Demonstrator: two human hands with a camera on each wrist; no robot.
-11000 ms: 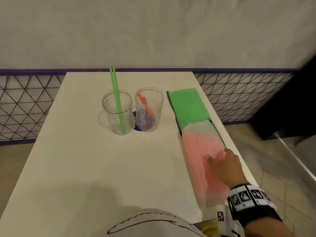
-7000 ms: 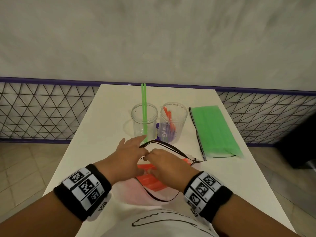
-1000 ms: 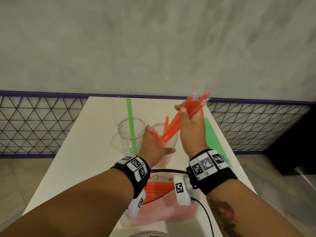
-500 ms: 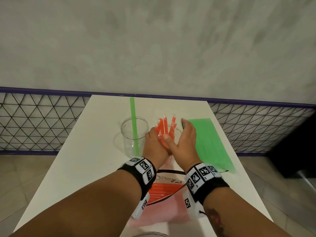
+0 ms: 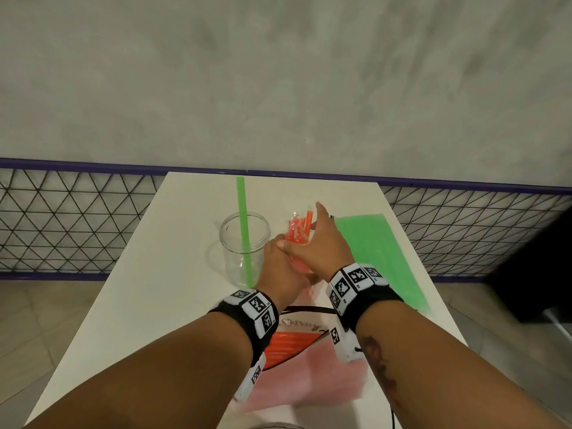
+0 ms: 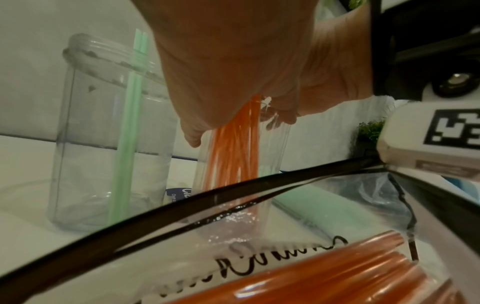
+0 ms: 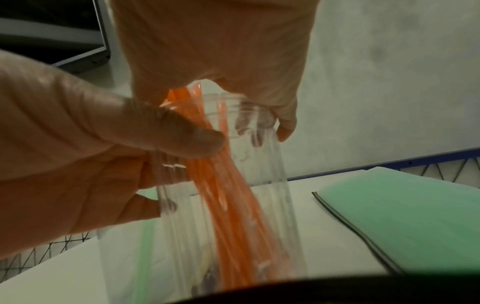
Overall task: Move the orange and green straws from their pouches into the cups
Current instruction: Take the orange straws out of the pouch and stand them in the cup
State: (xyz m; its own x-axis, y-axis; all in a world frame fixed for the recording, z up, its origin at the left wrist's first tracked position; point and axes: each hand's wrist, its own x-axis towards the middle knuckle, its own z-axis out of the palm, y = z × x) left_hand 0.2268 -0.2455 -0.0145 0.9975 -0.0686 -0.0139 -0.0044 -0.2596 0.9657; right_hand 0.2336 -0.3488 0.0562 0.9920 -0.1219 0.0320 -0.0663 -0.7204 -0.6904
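White tabletop (image 5: 161, 274): left hand (image 5: 278, 267) clasps clear cup (image 7: 270, 205), right hand (image 5: 318, 252) flat against orange straws (image 5: 298, 232).

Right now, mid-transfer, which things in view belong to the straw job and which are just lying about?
Job:
- orange straws
- orange-straw cup, gripped by the left hand, with the right hand over its rim
- green straws in the green-straw cup
- open orange-straw pouch
- green-straw pouch

Just there:
- table
- wire mesh fence
- grey wall
- marker wristbands
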